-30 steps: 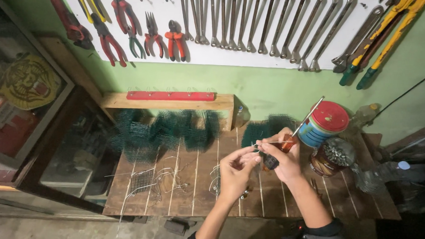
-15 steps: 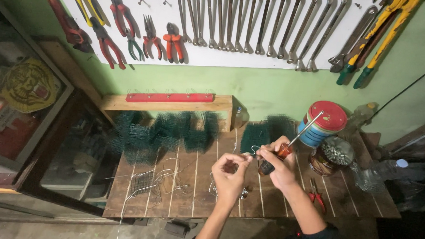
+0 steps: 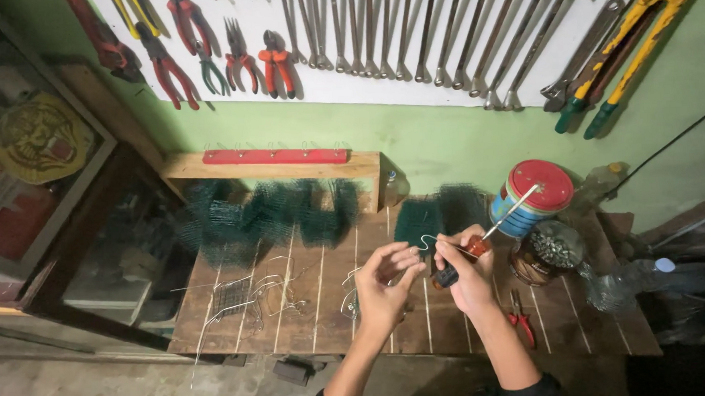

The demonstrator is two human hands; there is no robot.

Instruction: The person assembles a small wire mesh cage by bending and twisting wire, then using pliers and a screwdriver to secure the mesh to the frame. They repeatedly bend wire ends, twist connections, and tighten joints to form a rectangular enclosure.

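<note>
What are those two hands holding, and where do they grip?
The right hand grips a screwdriver by its handle; the left hand pinches a thin bent wire near its hooked end.

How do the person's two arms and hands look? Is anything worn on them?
Both hands, the left hand and the right hand, are bare, with no gloves. No ring or watch is visible. The forearms are uncovered; a dark sleeve begins near the right elbow.

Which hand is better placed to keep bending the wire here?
Probably the right hand: it grips the screwdriver with the wire hooked at it. The left hand only steadies the wire.
</note>
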